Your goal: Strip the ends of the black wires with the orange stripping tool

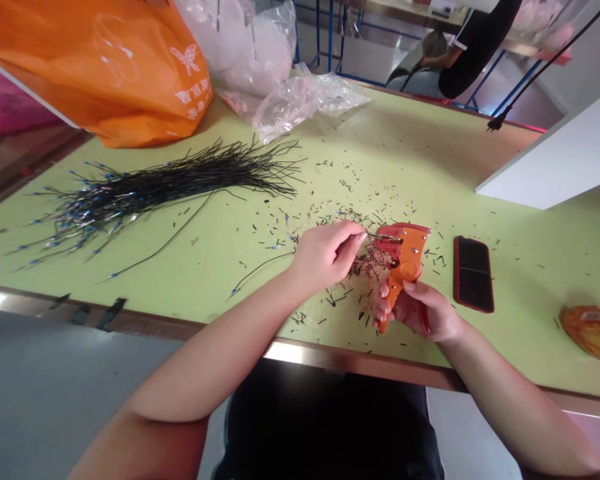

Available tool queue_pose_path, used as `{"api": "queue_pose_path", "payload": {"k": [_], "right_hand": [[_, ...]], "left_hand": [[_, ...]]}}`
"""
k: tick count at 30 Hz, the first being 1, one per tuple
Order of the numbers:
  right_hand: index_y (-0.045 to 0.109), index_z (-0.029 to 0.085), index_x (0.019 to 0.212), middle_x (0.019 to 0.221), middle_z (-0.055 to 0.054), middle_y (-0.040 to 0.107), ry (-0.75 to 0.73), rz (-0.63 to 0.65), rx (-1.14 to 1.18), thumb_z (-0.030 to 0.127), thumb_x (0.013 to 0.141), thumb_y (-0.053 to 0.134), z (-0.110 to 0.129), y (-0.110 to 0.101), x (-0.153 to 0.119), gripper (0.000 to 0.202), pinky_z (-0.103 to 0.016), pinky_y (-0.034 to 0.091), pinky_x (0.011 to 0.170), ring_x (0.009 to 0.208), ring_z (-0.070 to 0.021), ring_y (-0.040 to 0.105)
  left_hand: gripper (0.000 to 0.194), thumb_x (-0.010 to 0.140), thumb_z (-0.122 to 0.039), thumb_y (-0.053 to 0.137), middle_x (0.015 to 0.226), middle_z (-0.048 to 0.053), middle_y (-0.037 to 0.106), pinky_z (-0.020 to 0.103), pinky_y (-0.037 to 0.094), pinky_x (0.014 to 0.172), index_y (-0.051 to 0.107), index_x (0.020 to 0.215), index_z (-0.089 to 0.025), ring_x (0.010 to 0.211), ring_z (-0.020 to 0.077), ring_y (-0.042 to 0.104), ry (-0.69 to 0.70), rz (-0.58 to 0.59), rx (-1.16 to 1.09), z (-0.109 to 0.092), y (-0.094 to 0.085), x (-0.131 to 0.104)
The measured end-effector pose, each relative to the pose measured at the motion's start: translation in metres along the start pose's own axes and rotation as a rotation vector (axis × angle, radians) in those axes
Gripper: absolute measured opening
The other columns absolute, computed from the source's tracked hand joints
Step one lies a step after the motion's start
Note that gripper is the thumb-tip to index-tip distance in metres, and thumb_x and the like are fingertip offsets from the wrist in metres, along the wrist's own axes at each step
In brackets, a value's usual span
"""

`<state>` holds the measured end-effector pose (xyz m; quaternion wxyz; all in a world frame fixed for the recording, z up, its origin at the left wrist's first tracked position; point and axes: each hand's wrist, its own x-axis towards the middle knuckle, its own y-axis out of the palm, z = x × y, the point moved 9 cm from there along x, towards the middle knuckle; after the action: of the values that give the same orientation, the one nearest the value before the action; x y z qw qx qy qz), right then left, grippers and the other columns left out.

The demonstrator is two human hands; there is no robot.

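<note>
My left hand (325, 255) pinches a thin black wire (261, 268) near one end. The rest of the wire trails out to the left behind the hand, down to a small blue tip on the table. My right hand (420, 308) is wrapped round the handles of an orange and red wire stripper (409, 257). The wire's end reaches into the red jaws of the stripper; whether they bite on it I cannot tell. Beneath both hands lies a scatter of black insulation bits and coppery strands (367, 263).
A bundle of black wires (180, 177) with blue tips lies at left, one loose wire (167, 247) beside it. Behind are an orange bag (110, 73) and clear plastic bags (300, 100). At right are a phone (473, 273), an amber bottle (593, 330) and a white panel (555, 153). Another person (467, 60) sits beyond.
</note>
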<state>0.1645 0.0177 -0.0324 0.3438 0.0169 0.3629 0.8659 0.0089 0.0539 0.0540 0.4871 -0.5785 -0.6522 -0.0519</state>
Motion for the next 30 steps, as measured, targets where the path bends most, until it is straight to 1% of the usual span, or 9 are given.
{"api": "queue_pose_path", "payload": {"k": [6,8,10,12,15,19,24,27,30], "right_hand": [[0.066,0.017,0.089,0.069,0.000,0.058,-0.017,-0.048,-0.020,0.053,0.097,0.070,0.000,0.000,0.002,0.037,-0.030,0.054,0.064,0.063,-0.0151,0.058],[0.062,0.018,0.083,0.063,0.003,0.052,-0.003,-0.075,-0.037,0.057,0.096,0.070,-0.002,-0.001,0.002,0.041,-0.028,0.052,0.059,0.055,-0.0130,0.051],[0.057,0.020,0.078,0.057,0.006,0.045,-0.007,-0.105,-0.059,0.060,0.095,0.070,-0.003,-0.003,0.002,0.046,-0.025,0.045,0.051,0.048,-0.0110,0.043],[0.053,0.021,0.074,0.054,0.008,0.040,-0.032,-0.137,-0.088,0.063,0.093,0.071,-0.003,-0.004,0.002,0.049,-0.023,0.039,0.047,0.045,-0.0100,0.036],[0.052,0.021,0.073,0.052,0.009,0.036,-0.097,-0.152,-0.102,0.064,0.093,0.070,-0.004,0.001,0.002,0.051,-0.022,0.035,0.044,0.043,-0.0089,0.030],[0.054,0.021,0.076,0.053,0.010,0.032,-0.169,-0.099,-0.005,0.067,0.093,0.068,-0.003,0.015,-0.001,0.050,-0.020,0.029,0.038,0.040,-0.0071,0.020],[0.062,0.020,0.082,0.058,0.007,0.039,-0.234,-0.030,0.027,0.082,0.083,0.067,0.007,0.030,-0.007,0.063,-0.023,0.033,0.039,0.041,-0.0083,0.026],[0.064,0.019,0.085,0.060,0.006,0.041,-0.242,-0.026,0.028,0.084,0.081,0.068,0.010,0.033,-0.011,0.065,-0.023,0.034,0.041,0.042,-0.0084,0.029],[0.066,0.020,0.089,0.060,0.007,0.039,-0.221,-0.005,0.075,0.086,0.079,0.068,0.008,0.037,-0.016,0.067,-0.022,0.032,0.039,0.042,-0.0077,0.027]], "left_hand": [[0.016,0.104,-0.022,0.055,0.067,-0.003,0.067,0.024,0.040,0.054,0.065,0.092,-0.020,0.053,0.0089,0.054,0.024,0.011,0.022,-0.003,0.001,0.000],[0.016,0.104,-0.022,0.055,0.066,-0.003,0.067,0.024,0.040,0.054,0.065,0.092,-0.021,0.053,0.0090,0.054,0.027,0.028,0.023,-0.003,0.002,-0.001],[0.015,0.103,-0.022,0.055,0.064,-0.004,0.066,0.024,0.040,0.054,0.064,0.091,-0.021,0.053,0.0090,0.054,0.015,0.052,0.013,-0.002,0.005,-0.002],[0.015,0.104,-0.022,0.055,0.062,-0.005,0.063,0.023,0.040,0.053,0.063,0.091,-0.021,0.051,0.0086,0.053,-0.023,0.075,-0.021,0.000,0.007,-0.003],[0.015,0.103,-0.021,0.056,0.062,-0.006,0.060,0.022,0.039,0.052,0.062,0.090,-0.021,0.050,0.0075,0.050,-0.068,0.070,-0.108,-0.002,0.006,-0.002],[0.017,0.103,-0.021,0.059,0.066,-0.005,0.061,0.021,0.040,0.052,0.062,0.086,-0.020,0.053,0.0071,0.049,-0.059,0.009,-0.251,-0.010,-0.002,0.003],[0.016,0.102,-0.020,0.060,0.067,-0.004,0.061,0.021,0.042,0.051,0.064,0.087,-0.021,0.056,0.0083,0.052,-0.093,-0.015,-0.410,-0.013,-0.005,0.005],[0.016,0.103,-0.023,0.061,0.069,-0.003,0.062,0.021,0.042,0.050,0.065,0.087,-0.020,0.057,0.0081,0.053,-0.100,-0.015,-0.477,-0.013,-0.006,0.005],[0.016,0.104,-0.024,0.061,0.069,-0.003,0.063,0.020,0.041,0.049,0.066,0.089,-0.020,0.057,0.0077,0.052,-0.117,-0.002,-0.533,-0.012,-0.005,0.004]]}}
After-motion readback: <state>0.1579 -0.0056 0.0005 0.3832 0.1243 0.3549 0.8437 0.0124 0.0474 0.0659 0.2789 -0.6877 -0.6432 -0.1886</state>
